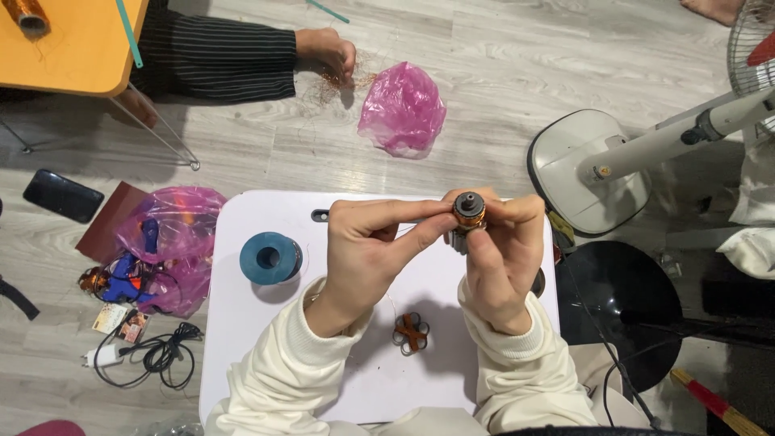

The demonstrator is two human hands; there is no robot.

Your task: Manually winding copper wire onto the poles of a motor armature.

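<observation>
Copper-coloured winding wraps the small motor rotor (468, 211), which has a dark round cap with a centre hole facing the camera and a pale ribbed section below. It is held above the far edge of the white table (242, 323) — between both hands. The left hand (367, 250) reaches across, thumb and forefinger closed on the rotor's left side; the right hand (500, 262) pinches it from the right. Most of the rotor's lower body is hidden behind the fingers, so its full length cannot be made out. On the table lie a blue spool (270, 258) and a small copper coil piece (411, 333) — its detail is unclear.
</observation>
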